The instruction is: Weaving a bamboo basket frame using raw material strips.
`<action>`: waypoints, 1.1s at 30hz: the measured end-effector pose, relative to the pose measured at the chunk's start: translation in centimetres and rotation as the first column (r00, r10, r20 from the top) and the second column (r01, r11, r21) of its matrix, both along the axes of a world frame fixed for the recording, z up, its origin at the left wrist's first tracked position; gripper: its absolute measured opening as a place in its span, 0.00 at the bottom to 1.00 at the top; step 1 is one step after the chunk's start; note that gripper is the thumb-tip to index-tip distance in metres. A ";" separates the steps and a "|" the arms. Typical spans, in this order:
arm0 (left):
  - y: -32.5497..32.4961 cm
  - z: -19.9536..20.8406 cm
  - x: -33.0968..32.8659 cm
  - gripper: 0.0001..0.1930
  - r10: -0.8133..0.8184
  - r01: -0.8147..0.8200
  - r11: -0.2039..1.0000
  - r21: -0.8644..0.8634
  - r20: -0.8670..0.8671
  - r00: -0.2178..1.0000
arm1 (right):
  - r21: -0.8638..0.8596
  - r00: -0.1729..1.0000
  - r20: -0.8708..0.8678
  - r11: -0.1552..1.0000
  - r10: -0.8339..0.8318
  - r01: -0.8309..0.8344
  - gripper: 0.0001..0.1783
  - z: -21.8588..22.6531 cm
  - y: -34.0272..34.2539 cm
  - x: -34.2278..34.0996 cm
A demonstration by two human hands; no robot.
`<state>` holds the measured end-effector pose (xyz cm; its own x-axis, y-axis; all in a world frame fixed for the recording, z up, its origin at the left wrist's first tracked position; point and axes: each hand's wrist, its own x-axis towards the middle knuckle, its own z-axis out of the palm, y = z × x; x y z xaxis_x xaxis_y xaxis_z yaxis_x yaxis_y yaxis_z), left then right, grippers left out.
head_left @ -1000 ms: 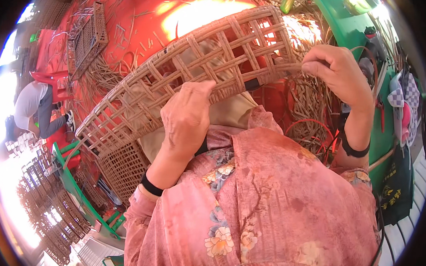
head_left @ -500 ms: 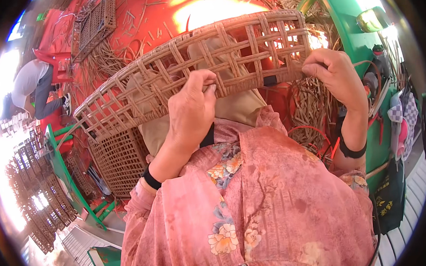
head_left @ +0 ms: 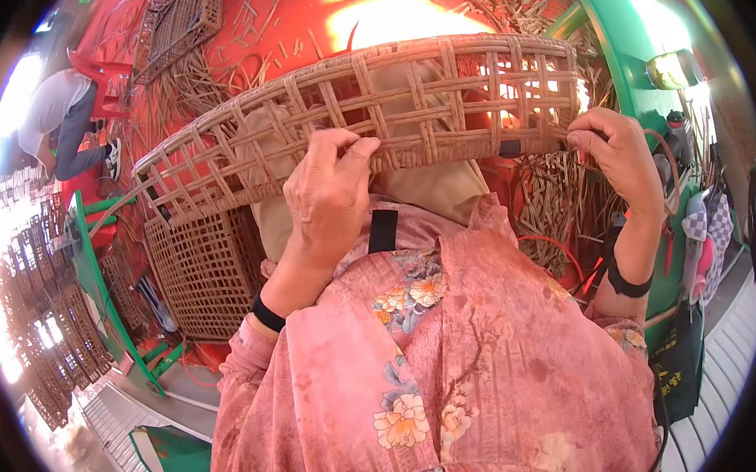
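The long openwork woven piece [head_left: 372,110] lies across the person's lap, a lattice of brown strands with a thick upper rim and a bound lower edge. The left hand [head_left: 327,192] is at the middle of that lower edge, thumb and forefinger drawn nearly together; whether a strand is caught between them cannot be told. The right hand [head_left: 614,145] is at the woven piece's lower right corner, its grip closed to a fingertip pinch on the edge there. A short black band [head_left: 510,148] sits on the lower edge between the hands. Below the woven piece's left end stands a finer-meshed basket [head_left: 198,277]; below its right end lies a heap of loose strips [head_left: 553,194], and beyond its upper rim spreads the red floor [head_left: 301,16]. The step in hand looks like working the binding along the lower edge, judging by where both hands sit. From here, the next move seems to call for a steady left hand against the woven piece, while the right keeps any strand at the corner snug and flat.
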<state>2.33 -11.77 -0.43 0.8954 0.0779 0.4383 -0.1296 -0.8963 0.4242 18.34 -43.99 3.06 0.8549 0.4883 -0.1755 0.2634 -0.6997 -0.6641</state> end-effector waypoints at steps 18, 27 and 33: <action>0.8 -0.5 -1.5 0.10 0.093 -0.098 0.992 -0.074 -0.072 0.993 | -0.177 0.984 0.180 0.984 0.011 0.021 0.10 0.1 3.0 -1.6; 2.9 -0.4 -2.6 0.10 0.096 -0.104 0.977 -0.187 -0.053 0.994 | -0.201 0.975 0.221 0.979 0.010 0.036 0.08 1.6 1.5 -2.0; 4.3 -0.3 -3.2 0.11 0.105 -0.105 0.994 0.012 0.023 0.994 | -0.092 0.984 0.175 0.996 0.014 0.002 0.07 1.0 1.5 -1.4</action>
<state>-0.92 -7.47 -0.77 0.8725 0.1653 0.4599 -0.0437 -0.9109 0.4103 16.90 -42.48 4.09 0.8735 0.4821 -0.0675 0.3742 -0.7536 -0.5405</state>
